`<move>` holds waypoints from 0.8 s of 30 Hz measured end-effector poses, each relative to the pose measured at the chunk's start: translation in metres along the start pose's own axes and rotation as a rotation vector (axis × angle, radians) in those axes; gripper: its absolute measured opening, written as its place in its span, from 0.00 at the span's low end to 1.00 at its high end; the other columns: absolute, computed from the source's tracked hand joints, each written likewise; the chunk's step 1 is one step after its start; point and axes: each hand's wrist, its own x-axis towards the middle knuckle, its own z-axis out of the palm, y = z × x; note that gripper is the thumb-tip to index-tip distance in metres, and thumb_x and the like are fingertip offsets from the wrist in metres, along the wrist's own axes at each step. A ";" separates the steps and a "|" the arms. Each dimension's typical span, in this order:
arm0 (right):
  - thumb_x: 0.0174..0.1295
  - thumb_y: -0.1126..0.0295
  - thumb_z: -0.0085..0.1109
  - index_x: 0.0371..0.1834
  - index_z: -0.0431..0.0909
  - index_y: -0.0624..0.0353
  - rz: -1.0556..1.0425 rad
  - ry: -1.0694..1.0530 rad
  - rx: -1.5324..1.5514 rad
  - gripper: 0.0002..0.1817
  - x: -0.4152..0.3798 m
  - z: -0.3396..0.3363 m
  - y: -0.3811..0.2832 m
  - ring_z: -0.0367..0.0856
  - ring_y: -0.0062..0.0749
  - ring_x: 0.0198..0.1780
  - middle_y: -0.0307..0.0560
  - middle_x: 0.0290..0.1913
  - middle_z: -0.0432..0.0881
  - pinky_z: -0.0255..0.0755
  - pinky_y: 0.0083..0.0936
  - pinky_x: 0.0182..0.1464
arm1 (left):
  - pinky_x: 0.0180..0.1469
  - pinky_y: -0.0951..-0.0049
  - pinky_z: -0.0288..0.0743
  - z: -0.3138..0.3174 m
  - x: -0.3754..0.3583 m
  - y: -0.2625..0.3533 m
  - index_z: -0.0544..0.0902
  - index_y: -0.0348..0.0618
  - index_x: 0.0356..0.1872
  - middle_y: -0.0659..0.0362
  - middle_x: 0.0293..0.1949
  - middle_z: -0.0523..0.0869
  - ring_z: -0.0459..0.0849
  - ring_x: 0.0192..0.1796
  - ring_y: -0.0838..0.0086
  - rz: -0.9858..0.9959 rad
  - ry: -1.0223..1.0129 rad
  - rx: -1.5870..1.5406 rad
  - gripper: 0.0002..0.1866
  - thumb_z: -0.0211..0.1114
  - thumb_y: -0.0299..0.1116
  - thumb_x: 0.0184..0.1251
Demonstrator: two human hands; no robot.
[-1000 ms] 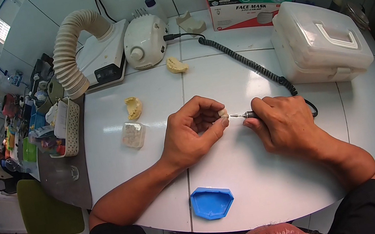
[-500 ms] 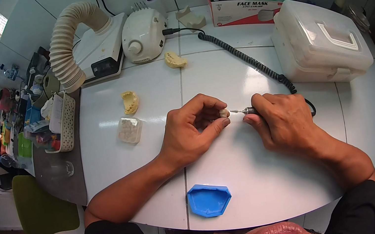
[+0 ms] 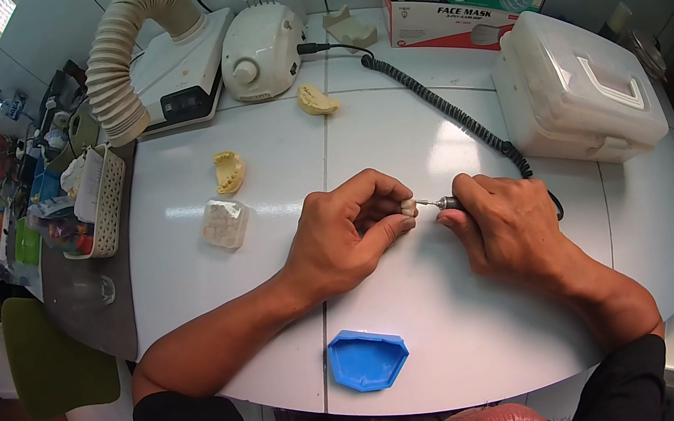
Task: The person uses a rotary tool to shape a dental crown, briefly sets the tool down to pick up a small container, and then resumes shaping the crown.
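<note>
Between the thumb and fingertips of my left hand (image 3: 345, 231) is a small tooth-coloured dental crown piece (image 3: 409, 208). My right hand (image 3: 510, 220) grips a dark rotary handpiece (image 3: 450, 204) like a pen, its thin metal bur pointing left with the tip right at the piece. A coiled black cord (image 3: 448, 96) runs from behind my right hand up to the white control box (image 3: 264, 52). Below my hands lies an open blue box (image 3: 370, 360). Left of my left hand sit a clear lidded box (image 3: 224, 223) and a yellow dental cast (image 3: 229, 172).
Another yellow cast (image 3: 317, 99) lies near the control box. A ribbed hose (image 3: 104, 67) arches over the back left from a white unit (image 3: 182, 75). Face mask boxes (image 3: 455, 9) and a translucent carry case (image 3: 578, 91) stand at the back right. A basket (image 3: 108, 201) is at far left.
The view has shifted slightly, so the table things appear a little displaced. Both hands keep nearly the same pose, with the bur still at the crown piece.
</note>
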 end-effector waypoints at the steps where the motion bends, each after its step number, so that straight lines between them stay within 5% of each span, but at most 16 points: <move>1: 0.77 0.54 0.67 0.35 0.78 0.58 0.000 0.001 0.004 0.19 0.000 0.000 0.000 0.84 0.48 0.23 0.47 0.24 0.82 0.75 0.42 0.26 | 0.61 0.72 0.90 0.000 0.000 0.000 0.86 0.29 0.55 0.52 0.46 0.96 0.95 0.52 0.73 -0.002 -0.007 -0.003 0.11 0.74 0.20 0.76; 24: 0.78 0.54 0.67 0.34 0.77 0.57 -0.011 0.010 -0.003 0.20 0.000 0.003 0.001 0.84 0.48 0.23 0.47 0.23 0.81 0.75 0.42 0.26 | 0.54 0.72 0.89 0.001 -0.001 -0.003 0.88 0.32 0.53 0.53 0.42 0.97 0.97 0.48 0.72 0.013 -0.009 -0.010 0.10 0.74 0.23 0.75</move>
